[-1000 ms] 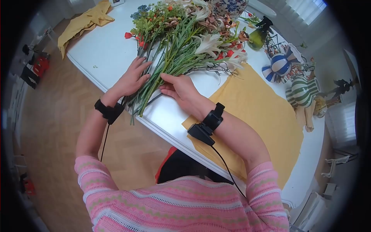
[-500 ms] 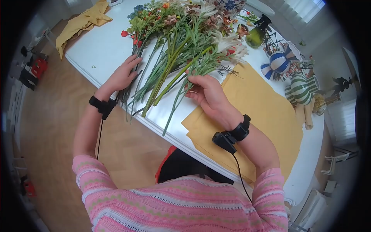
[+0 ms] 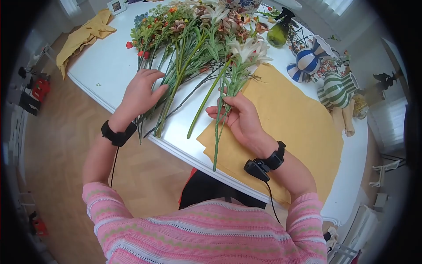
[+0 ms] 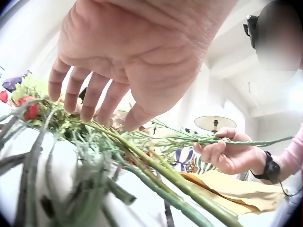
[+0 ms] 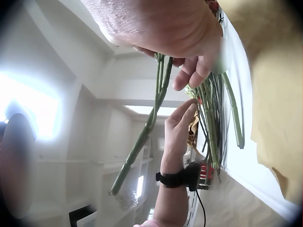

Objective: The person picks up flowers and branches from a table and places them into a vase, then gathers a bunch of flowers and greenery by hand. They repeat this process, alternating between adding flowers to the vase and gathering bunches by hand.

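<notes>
In the head view my right hand (image 3: 246, 118) pinches a green leafy stem (image 3: 216, 147) between thumb and fingers, close above the brown paper. Its bare lower end points toward the table's front edge; the right wrist view shows that thick stalk (image 5: 135, 149) hanging below the hand. My left hand (image 3: 140, 93) is over the dark stems at the left of the flower pile, fingers extended and slightly bent. Seen from the left wrist, its palm (image 4: 123, 52) faces the loose stems (image 4: 165, 177). White lilies (image 3: 248, 50) and a separate green stalk (image 3: 206, 97) lie beside the pile.
Brown paper (image 3: 285, 132) covers the table's right part. Behind it stand a green spray bottle (image 3: 278, 35), a blue-striped vase (image 3: 307, 60) and a green-striped vase (image 3: 338, 90). Yellow cloth (image 3: 85, 35) drapes over the far left edge, near a picture frame (image 3: 116, 6).
My right hand has drawn the leafy stem out of the pile, rightward over the paper. My left hand moved off the middle stems to the left ones. One thick stalk now lies apart.
</notes>
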A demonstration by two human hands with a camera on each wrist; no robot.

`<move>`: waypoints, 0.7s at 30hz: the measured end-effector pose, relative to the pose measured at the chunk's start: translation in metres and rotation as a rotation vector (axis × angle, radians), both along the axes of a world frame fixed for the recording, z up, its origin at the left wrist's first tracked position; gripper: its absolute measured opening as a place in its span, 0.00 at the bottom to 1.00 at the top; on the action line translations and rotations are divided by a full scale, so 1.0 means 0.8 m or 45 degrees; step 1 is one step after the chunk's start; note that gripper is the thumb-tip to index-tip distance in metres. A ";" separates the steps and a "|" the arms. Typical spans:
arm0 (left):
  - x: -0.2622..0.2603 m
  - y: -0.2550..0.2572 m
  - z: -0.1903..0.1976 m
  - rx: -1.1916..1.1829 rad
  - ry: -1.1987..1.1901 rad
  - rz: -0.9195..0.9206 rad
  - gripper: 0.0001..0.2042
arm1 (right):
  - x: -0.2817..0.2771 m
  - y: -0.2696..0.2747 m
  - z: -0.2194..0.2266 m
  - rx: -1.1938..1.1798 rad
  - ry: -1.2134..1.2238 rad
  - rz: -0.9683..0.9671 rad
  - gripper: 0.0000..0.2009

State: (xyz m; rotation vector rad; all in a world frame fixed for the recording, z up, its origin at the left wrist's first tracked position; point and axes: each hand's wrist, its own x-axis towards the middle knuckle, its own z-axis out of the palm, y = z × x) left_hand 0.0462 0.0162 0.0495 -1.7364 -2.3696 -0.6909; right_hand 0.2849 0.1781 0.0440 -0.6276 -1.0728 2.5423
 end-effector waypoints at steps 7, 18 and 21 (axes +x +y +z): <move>0.073 0.042 -0.002 0.042 -0.188 -0.282 0.18 | 0.031 0.008 -0.001 0.113 0.011 -0.015 0.09; 0.101 0.105 -0.035 -0.278 -0.966 -0.224 0.19 | 0.081 0.013 0.002 0.136 0.030 -0.024 0.17; 0.124 0.108 -0.013 -0.197 -1.457 -0.268 0.17 | 0.092 0.015 -0.002 0.221 0.017 -0.047 0.19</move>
